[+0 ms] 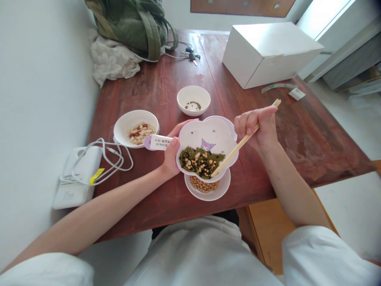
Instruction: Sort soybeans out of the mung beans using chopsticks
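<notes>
My left hand [172,158] grips a flower-shaped white bowl [193,133] with a lilac rim and a labelled handle, thumb near the handle. It is tilted, and green and dark beans mixed with pale yellow ones [202,161] lie along its near side. In my right hand [257,127] is a pair of chopsticks [233,153], their tips among the beans. Partly hidden below the tilted bowl stands a white bowl [222,191] of yellow soybeans [204,185]. Another lilac-rimmed edge [228,124] shows behind; I cannot tell what it belongs to.
A bowl of peanuts [121,129] stands left, and a bowl with a few green beans [193,94] farther back. A power bank [74,171] with a white cable lies at left. Keys [190,55], a green bag [125,26] and a white box [250,51] are toward the back.
</notes>
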### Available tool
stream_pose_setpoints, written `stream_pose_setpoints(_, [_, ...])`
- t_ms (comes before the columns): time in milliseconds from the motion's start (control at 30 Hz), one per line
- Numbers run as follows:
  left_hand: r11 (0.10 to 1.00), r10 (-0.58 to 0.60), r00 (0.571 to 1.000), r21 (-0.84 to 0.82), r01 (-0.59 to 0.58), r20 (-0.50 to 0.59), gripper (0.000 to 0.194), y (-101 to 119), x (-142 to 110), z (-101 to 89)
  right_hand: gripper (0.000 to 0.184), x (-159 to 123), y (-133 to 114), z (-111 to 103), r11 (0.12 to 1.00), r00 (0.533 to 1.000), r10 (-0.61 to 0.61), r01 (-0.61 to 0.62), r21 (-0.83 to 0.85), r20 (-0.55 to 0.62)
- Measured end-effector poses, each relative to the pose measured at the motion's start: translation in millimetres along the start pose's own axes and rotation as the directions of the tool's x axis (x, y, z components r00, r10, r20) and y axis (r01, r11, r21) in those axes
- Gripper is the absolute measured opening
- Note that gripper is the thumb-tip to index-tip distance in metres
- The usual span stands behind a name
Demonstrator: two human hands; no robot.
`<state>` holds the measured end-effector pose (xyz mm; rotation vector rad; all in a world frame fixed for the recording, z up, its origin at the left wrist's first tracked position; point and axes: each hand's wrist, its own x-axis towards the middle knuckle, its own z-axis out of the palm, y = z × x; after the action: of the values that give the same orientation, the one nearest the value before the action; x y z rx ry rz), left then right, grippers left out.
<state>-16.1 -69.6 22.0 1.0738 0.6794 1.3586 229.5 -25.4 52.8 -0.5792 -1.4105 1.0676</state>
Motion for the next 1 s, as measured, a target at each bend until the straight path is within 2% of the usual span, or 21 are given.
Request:
stream_pose_setpoints(167, [1.000, -0.006, 1.000, -0.005, 0.006, -0.029, 0.066, -1.0, 0.1, -0.2, 0.079, -2.6, 2.3, 4.3, 0.999, 0.999, -0.048, 0.048, 0.006, 0.002])
stream_pose_setpoints(300, [1.000, -0.009, 0.999, -0.017, 0.008, -0.047, 0.066, -1.7, 0.9, 0.9, 0.076, -4.3, 2.4, 4.8, 1.000, 0.999, -0.021, 0.021, -0.006, 0.035])
stream_pose_setpoints(533, [0.994, 0.058, 0.997, -0.091, -0.053, 0.052, 0.057, -1.0, 0.7, 0.7, 0.073, -4.4, -1.1, 6.0, 0.998, 0.997, -0.061, 0.061, -0.012, 0.056])
stream_pose_setpoints(733, [0.987, 0.108, 0.992, -0.122, -0.101, 0.059, 0.050, -2.3, 1.0, 1.2, 0.072, -4.1, -2.9, 7.6, 0.997, 0.992, -0.081, 0.080, 0.016, 0.102])
stream_pose_setpoints(1000, [0.994, 0.071, 0.997, -0.089, -0.067, 0.040, 0.062, -3.5, 1.2, 0.5, 0.071, -2.4, -1.6, 3.0, 0.995, 0.987, -0.092, 0.087, 0.038, 0.132])
